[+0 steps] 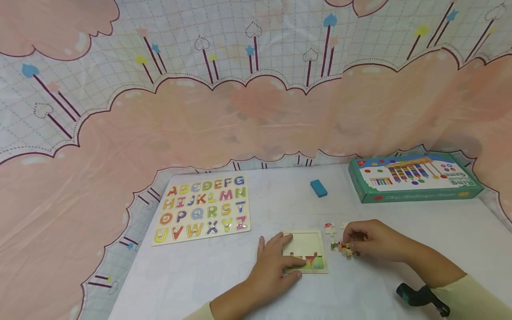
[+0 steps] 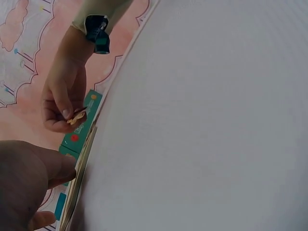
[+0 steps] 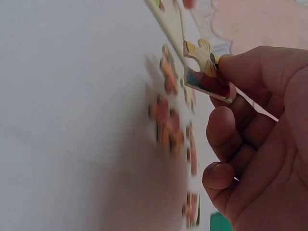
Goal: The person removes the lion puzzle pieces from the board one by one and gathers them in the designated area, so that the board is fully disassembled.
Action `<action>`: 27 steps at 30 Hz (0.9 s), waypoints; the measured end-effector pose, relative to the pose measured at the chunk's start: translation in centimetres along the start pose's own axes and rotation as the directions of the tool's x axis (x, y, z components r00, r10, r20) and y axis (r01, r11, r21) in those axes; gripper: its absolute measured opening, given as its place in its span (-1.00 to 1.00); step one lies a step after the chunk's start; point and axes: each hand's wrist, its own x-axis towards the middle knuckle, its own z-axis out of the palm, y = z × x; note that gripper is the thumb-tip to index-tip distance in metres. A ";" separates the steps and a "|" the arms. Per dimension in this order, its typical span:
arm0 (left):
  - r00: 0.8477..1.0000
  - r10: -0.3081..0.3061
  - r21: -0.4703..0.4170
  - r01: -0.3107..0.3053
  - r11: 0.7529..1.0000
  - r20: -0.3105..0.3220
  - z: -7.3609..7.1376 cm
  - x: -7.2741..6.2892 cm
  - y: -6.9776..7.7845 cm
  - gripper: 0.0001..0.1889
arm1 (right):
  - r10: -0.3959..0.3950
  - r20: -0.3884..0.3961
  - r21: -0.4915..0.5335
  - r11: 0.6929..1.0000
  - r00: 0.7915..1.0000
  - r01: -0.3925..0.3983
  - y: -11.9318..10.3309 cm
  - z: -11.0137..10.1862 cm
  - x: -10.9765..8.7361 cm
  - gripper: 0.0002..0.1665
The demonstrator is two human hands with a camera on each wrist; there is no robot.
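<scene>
In the head view my left hand [image 1: 269, 266] rests on a small wooden puzzle tray [image 1: 306, 242], fingers extended across its left side. Joined picture pieces [image 1: 316, 261] line the tray's lower part, while its upper part shows bare wood. My right hand [image 1: 378, 240] is to the right of the tray, over loose jigsaw pieces [image 1: 341, 247]. Between its thumb and index finger it pinches a jigsaw piece [image 3: 208, 83], cream with a dark red and blue edge, seen closely in the right wrist view. The left wrist view shows the left hand [image 2: 29, 185] at the tray's edge.
A wooden alphabet board [image 1: 205, 211] lies to the left on the white table [image 1: 192, 275]. Behind the tray is a blue block [image 1: 318, 188]. A green game box [image 1: 416, 180] sits at the back right, before a patterned cloth backdrop [image 1: 256, 120].
</scene>
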 end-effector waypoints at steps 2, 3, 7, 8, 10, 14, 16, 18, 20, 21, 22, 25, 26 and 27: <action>1.000 -0.010 0.000 0.010 1.000 -0.003 -0.1 -0.1 -0.2 -0.74 | 0.013 -0.013 -0.017 1.000 1.000 -0.013 0.5 -0.5 -0.5 -0.92; 1.000 -0.009 0.003 0.009 1.000 -0.010 -0.2 -0.2 -0.3 -0.74 | 0.019 -0.020 -0.025 0.999 1.000 -0.020 0.8 -0.7 -0.8 -0.91; 0.999 -0.007 0.000 0.007 1.000 -0.036 -0.5 -0.5 -0.6 -0.76 | 0.047 -0.044 -0.054 0.997 0.998 -0.049 1.8 -1.4 -1.8 -0.89; 0.999 -0.010 -0.006 0.010 1.000 -0.039 -0.5 -0.5 -0.7 -0.77 | 0.054 -0.048 -0.067 0.996 0.997 -0.057 2.0 -1.6 -2.0 -0.89; 0.999 -0.012 -0.017 0.012 1.000 -0.042 -0.6 -0.7 -0.9 -0.77 | 0.065 -0.054 -0.084 0.994 0.996 -0.070 2.3 -1.8 -2.5 -0.89; 0.999 -0.023 -0.041 0.022 0.999 -0.039 -0.8 -0.7 -1.0 -0.78 | 0.084 -0.067 -0.112 0.990 0.994 -0.091 2.7 -2.4 -3.2 -0.90; 0.999 -0.022 -0.043 0.021 0.999 -0.041 -0.8 -0.7 -1.1 -0.78 | 0.086 -0.078 -0.124 0.988 0.993 -0.095 2.9 -2.6 -3.4 -0.90; 0.999 -0.024 -0.045 0.022 0.999 -0.041 -0.8 -0.7 -1.1 -0.78 | 0.082 -0.093 -0.140 0.986 0.992 -0.094 3.0 -2.8 -3.5 -0.89; 0.999 -0.027 -0.045 0.026 0.999 -0.040 -0.8 -0.7 -1.2 -0.78 | 0.072 -0.113 -0.158 0.983 0.991 -0.090 3.1 -2.9 -3.6 -0.88; 0.999 -0.029 -0.045 0.027 0.999 -0.037 -0.9 -0.7 -1.2 -0.78 | 0.066 -0.124 -0.169 0.982 0.990 -0.087 3.1 -2.9 -3.7 -0.87; 0.999 -0.032 -0.047 0.030 0.998 -0.034 -0.9 -0.7 -1.2 -0.78 | 0.055 -0.131 -0.178 0.981 0.990 -0.078 3.2 -2.9 -3.7 -0.87; 0.999 -0.040 -0.049 0.039 0.998 -0.025 -0.9 -0.8 -1.2 -0.78 | 0.045 -0.151 -0.198 0.977 0.988 -0.074 3.4 -2.8 -3.7 -0.85; 0.999 -0.042 -0.052 0.041 0.998 -0.020 -0.9 -0.8 -1.2 -0.78 | 0.043 -0.153 -0.204 0.976 0.987 -0.074 3.5 -2.8 -3.7 -0.85; 0.999 -0.043 -0.053 0.042 0.998 -0.018 -0.9 -0.8 -1.2 -0.78 | 0.042 -0.154 -0.206 0.976 0.987 -0.074 3.6 -2.7 -3.8 -0.85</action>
